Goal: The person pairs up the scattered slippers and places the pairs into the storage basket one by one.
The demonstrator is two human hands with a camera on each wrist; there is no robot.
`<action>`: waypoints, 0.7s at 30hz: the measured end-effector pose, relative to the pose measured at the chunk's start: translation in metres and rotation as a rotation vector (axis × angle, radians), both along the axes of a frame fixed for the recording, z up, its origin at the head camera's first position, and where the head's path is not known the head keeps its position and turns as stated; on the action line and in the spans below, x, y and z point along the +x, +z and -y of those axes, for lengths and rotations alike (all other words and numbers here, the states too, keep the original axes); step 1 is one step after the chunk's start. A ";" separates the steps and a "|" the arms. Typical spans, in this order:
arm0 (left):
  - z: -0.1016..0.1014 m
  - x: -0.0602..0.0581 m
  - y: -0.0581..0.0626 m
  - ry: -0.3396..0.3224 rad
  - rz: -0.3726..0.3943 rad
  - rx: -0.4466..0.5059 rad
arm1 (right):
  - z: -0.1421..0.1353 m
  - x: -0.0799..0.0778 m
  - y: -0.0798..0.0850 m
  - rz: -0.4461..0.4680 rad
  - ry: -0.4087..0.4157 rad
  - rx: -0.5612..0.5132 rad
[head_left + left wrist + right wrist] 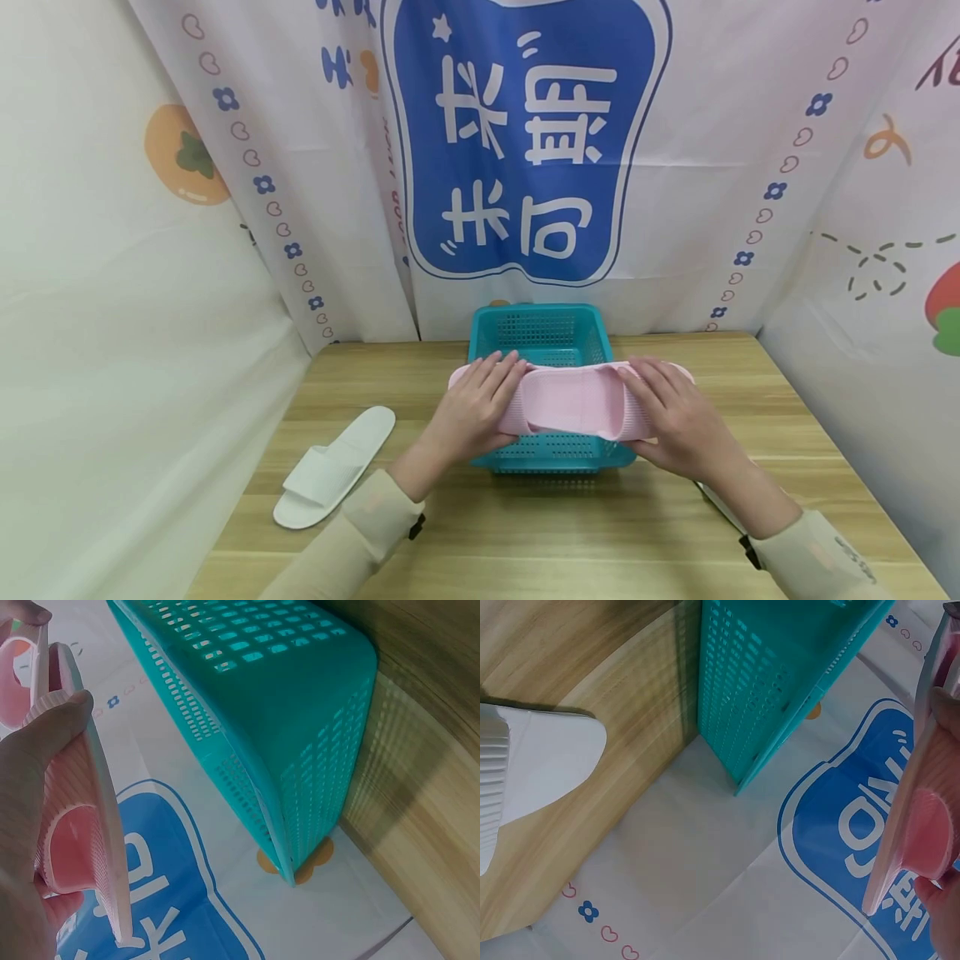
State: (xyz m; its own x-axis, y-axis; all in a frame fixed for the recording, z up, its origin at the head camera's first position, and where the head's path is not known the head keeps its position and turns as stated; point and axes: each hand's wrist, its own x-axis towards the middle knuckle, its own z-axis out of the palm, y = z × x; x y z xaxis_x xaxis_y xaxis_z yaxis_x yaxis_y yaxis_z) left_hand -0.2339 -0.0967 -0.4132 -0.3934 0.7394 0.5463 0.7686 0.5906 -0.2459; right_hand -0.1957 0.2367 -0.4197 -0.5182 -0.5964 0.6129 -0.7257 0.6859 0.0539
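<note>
A pair of pink slippers [573, 402], laid together with a ribbed strap at each end, is held level above the front part of a teal basket [536, 309]. My left hand [480, 404] grips the left end, thumb below and fingers over the top. At the other end my right hand [675, 417] holds on in the same way. In the left wrist view, the thumb presses along the edge of the pink sole [109, 817]. The slippers cover the middle of the basket in the head view.
One white slipper [337, 467] lies on the wooden table [525, 542], left of the basket. Another white slipper [551, 754] shows in the right wrist view; my right forearm mostly hides it in the head view. A printed cloth [675, 208] hangs behind the table.
</note>
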 end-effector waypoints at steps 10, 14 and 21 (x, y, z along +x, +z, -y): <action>-0.004 0.000 -0.001 0.010 -0.005 -0.006 | 0.004 -0.001 0.001 -0.025 0.012 0.016; -0.006 0.001 -0.001 0.009 -0.004 -0.002 | 0.006 -0.002 0.001 -0.030 0.014 0.020; -0.007 0.002 0.000 0.018 -0.001 -0.017 | 0.010 -0.002 0.002 -0.029 0.017 0.014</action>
State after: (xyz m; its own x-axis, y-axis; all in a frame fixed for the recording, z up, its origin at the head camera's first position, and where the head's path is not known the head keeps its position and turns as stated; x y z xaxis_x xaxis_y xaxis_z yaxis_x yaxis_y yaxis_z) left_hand -0.2321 -0.0895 -0.4130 -0.4058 0.7418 0.5340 0.7577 0.5997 -0.2573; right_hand -0.1973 0.2270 -0.4176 -0.4897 -0.6137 0.6193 -0.7353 0.6724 0.0849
